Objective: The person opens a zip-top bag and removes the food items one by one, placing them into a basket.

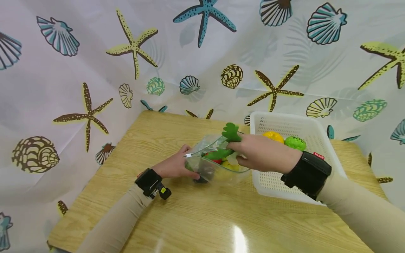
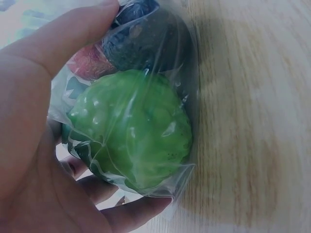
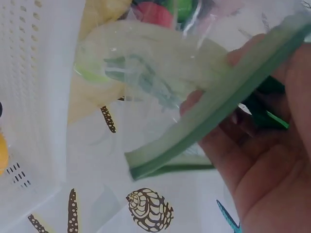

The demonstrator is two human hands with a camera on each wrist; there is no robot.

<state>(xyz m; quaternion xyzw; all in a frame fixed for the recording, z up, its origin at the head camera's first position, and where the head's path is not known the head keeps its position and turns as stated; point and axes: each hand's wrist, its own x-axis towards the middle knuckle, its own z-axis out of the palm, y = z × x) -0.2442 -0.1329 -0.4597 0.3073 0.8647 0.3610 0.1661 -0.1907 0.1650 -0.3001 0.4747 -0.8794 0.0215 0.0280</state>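
Observation:
A clear zip bag (image 1: 235, 178) stands on the table with its mouth open, filled with several toy-like vegetables. My left hand (image 1: 175, 166) grips the bag's left side, thumb in front. Through the plastic in the left wrist view show a bumpy green vegetable (image 2: 131, 128), a dark round one (image 2: 155, 43) and a red one (image 2: 90, 62). My right hand (image 1: 264, 151) pinches a green leafy vegetable (image 1: 231, 132) at the bag's mouth. Its long pale-green stalk (image 3: 209, 109) crosses the fingers in the right wrist view. Behind it lies a pale, elongated vegetable (image 3: 155, 51) inside the bag.
To the right stands a white plastic basket (image 1: 264, 188), partly under my right forearm. A yellow vegetable (image 1: 273, 136) and a mottled green one (image 1: 295, 142) lie in it. Behind the wooden table (image 1: 202, 214) hangs a patterned curtain (image 1: 202, 63).

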